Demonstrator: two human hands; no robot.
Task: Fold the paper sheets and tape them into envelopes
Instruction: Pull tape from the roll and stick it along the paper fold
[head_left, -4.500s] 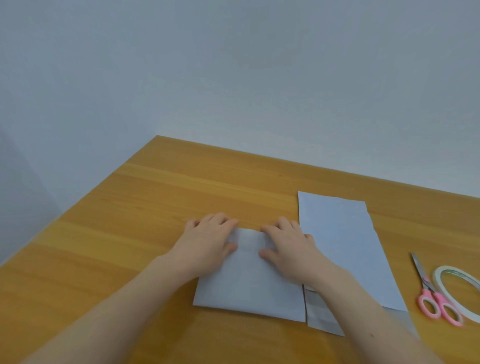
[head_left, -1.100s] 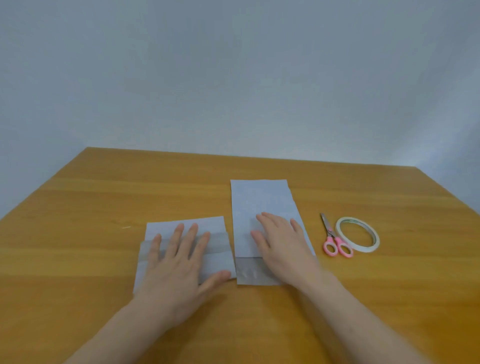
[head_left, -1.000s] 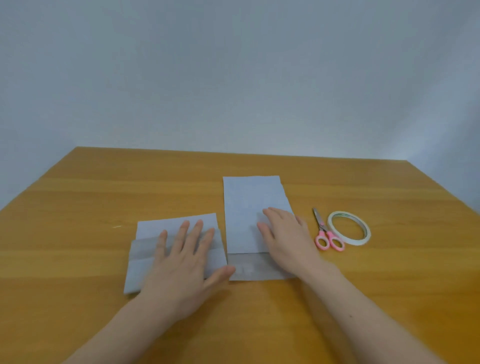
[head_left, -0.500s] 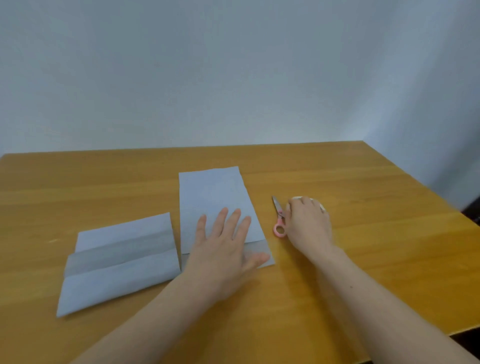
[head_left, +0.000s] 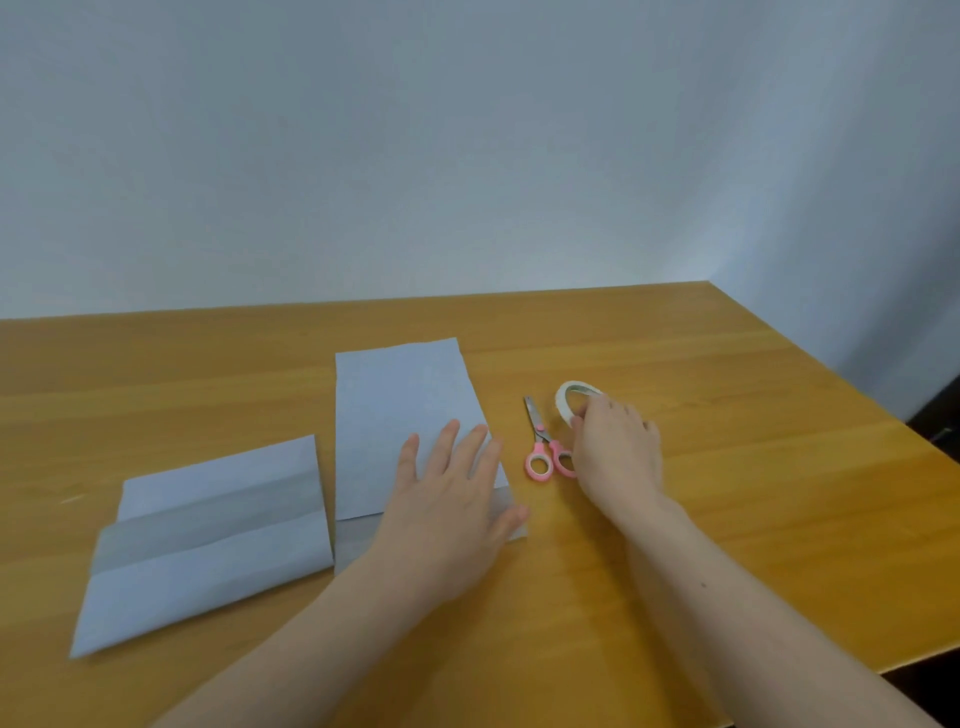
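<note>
I see a wooden table (head_left: 727, 519) with honey-coloured grain running left to right, its far edge against a plain pale blue-grey wall (head_left: 467, 156). The table's right edge falls away to a dark strip of floor at the far right of view, and the wall turns a corner above that side.

My left hand (head_left: 447, 499) lies flat with fingers spread, pressing the near right part of the stack (head_left: 400, 415), a pile of pale blue paper lying lengthwise away from me at centre. A greyer sheet peeks out under its near end. To the left, just beside it, rests the folded sheet (head_left: 208, 545), creased into bands and slightly skewed.

My right hand (head_left: 618, 447) is curled on the tape (head_left: 571, 395), pinching the near side of the white roll, which is tilted up off the table. The scissors (head_left: 540, 447), pink-handled and closed, lie between the stack and the tape, blades pointing far; my right hand overlaps their right handle loop.
</note>
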